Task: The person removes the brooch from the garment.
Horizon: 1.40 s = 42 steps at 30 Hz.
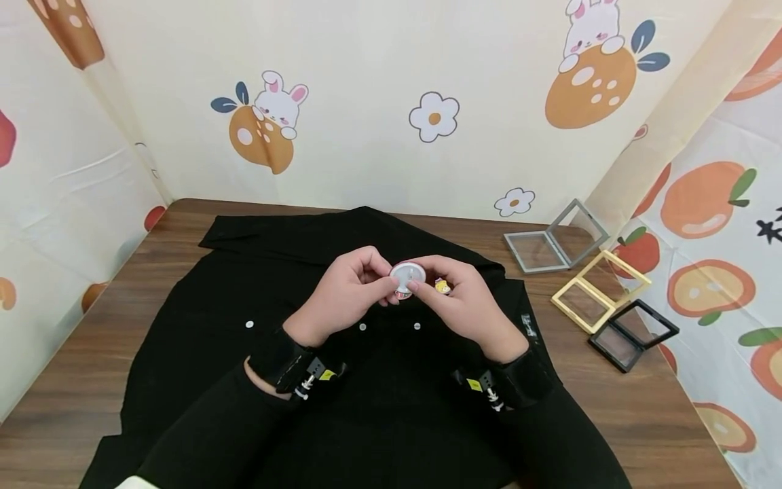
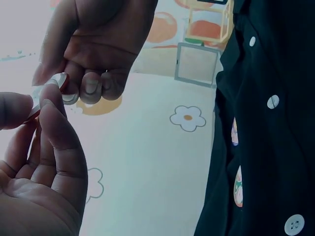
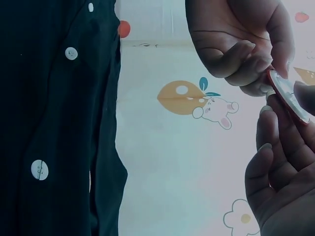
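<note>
Black sleeves (image 1: pixel 220 421) lead to the left hand (image 1: pixel 348 292) and right hand (image 1: pixel 459 295), both pinching a round pin badge (image 1: pixel 408 272) near its rim, leaving its pale back mostly uncovered.

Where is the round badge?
In the head view, the badge is slightly right of centre, between the left hand and right hand, over the black shirt.

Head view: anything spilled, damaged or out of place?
Nothing plainly stands out: the left hand and right hand pinch a round badge above the black shirt; the hinged frames stand open.
</note>
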{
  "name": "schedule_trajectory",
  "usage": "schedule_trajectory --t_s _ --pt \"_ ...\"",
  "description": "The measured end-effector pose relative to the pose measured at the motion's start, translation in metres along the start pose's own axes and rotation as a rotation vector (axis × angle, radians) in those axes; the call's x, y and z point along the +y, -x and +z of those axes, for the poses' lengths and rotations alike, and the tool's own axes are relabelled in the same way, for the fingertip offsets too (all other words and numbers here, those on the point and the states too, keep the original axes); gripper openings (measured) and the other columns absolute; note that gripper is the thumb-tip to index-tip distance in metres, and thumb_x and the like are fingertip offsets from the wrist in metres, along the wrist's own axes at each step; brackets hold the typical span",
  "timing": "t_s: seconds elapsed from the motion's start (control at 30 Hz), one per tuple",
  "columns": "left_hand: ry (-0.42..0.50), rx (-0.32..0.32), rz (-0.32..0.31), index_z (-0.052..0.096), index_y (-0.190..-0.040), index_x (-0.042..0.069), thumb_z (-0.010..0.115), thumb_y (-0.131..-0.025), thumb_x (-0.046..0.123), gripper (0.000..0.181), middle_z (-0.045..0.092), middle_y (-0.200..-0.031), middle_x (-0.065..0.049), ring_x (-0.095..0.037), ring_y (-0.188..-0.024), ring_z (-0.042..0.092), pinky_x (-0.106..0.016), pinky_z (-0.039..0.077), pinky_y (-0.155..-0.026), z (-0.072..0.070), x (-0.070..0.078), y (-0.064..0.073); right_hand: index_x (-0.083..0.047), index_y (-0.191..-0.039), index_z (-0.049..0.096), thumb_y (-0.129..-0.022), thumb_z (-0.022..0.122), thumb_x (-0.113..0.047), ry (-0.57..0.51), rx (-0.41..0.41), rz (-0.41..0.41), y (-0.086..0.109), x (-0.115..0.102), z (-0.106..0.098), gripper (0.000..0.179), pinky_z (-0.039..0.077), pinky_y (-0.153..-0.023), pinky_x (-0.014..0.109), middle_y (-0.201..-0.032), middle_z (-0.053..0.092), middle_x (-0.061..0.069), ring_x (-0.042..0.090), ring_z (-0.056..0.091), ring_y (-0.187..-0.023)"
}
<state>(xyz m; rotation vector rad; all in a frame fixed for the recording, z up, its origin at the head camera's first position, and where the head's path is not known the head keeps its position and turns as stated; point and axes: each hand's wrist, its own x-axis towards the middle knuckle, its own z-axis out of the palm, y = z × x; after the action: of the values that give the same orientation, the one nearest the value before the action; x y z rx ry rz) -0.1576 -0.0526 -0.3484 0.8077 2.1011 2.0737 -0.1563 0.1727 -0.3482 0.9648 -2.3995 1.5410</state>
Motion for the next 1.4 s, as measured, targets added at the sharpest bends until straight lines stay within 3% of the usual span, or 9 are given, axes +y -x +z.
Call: schedule_trajectory --t_s 0.37,0.6,0.9,1.4 --pt "0.01 0.0 0.002 0.062 -0.093 0.001 0.065 -0.097 -0.005 0.007 0.067 -0.09 -0.027 -0.021 -0.073 0.07 -0.029 0.059 -0.068 0.003 0.003 0.0 -0.008 -0.115 0.075 -0.098 0.07 -0.006 -0.016 0.044 -0.003 0.0 -0.006 0.002 0.018 0.047 -0.058 0.028 -0.089 0.067 -0.002 0.02 0.055 -0.069" --pt "-0.014 0.002 0.028 0.062 -0.093 0.001 0.065 -0.096 -0.003 0.006 0.068 -0.088 -0.02 -0.022 -0.073 0.069 -0.03 0.059 -0.068 0.004 0.007 -0.002 -0.007 -0.11 0.075 -0.097 0.07 -0.005 -0.004 0.098 -0.004 -0.002 -0.006 0.003 0.014 0.044 -0.056 0.027 -0.084 0.065 -0.002 0.019 0.053 -0.067" --pt "-0.028 -0.001 0.007 0.063 -0.094 0.001 0.066 -0.097 -0.003 0.006 0.068 -0.089 -0.022 -0.023 -0.073 0.069 -0.03 0.059 -0.069 0.004 0.005 0.0 -0.005 -0.107 0.072 -0.1 0.066 -0.005 -0.063 0.098 0.015 0.0 -0.007 0.009 0.01 0.041 -0.054 0.03 -0.083 0.062 0.0 0.02 0.049 -0.064" --pt "-0.027 -0.001 -0.018 0.063 -0.093 0.001 0.065 -0.097 -0.003 0.006 0.069 -0.088 -0.02 -0.023 -0.073 0.069 -0.03 0.059 -0.068 0.004 -0.002 -0.003 -0.002 -0.108 0.069 -0.103 0.061 -0.005 -0.064 0.11 0.056 0.001 -0.001 0.016 0.01 0.043 -0.06 0.03 -0.091 0.066 0.005 0.02 0.052 -0.07"
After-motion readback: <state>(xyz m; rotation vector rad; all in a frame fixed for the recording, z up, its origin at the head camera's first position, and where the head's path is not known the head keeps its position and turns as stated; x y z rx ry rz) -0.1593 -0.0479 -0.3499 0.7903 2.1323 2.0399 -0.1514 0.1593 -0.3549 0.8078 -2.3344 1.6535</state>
